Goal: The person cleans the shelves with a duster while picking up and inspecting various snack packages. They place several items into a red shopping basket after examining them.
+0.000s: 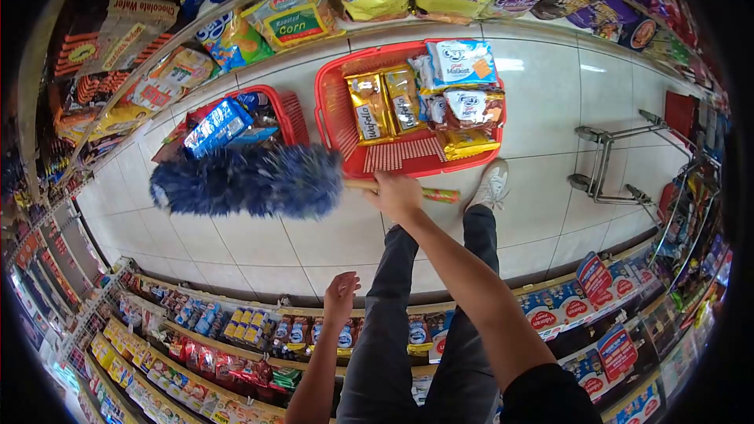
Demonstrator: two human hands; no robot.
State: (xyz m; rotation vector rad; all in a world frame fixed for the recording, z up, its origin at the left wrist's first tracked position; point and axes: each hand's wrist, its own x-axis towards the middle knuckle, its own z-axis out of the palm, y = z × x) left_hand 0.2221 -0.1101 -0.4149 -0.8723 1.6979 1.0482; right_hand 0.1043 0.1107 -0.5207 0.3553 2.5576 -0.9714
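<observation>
My right hand (397, 196) is closed around the handle of a fluffy blue duster (247, 180). The duster head stretches to the left, level above the floor, and overlaps the lower edge of a smaller red basket (294, 116). A striped handle end (441, 195) sticks out on the other side of my fist. Near my left thigh hangs my left hand (342, 297), loosely open and holding nothing. Just beyond my right hand stands a large red basket (334, 118) with gold wafer packs (367, 106), blue-and-white biscuit packs (462, 63) and other packets inside.
Blue packets (218, 127) lie in the smaller basket. Snack shelves (306, 45) curve along the far side, with more stocked shelves (236, 353) behind my legs. On the right a wheeled metal frame (605, 165) stands on the tiled floor (542, 180). My shoe (492, 186) is beside the large basket.
</observation>
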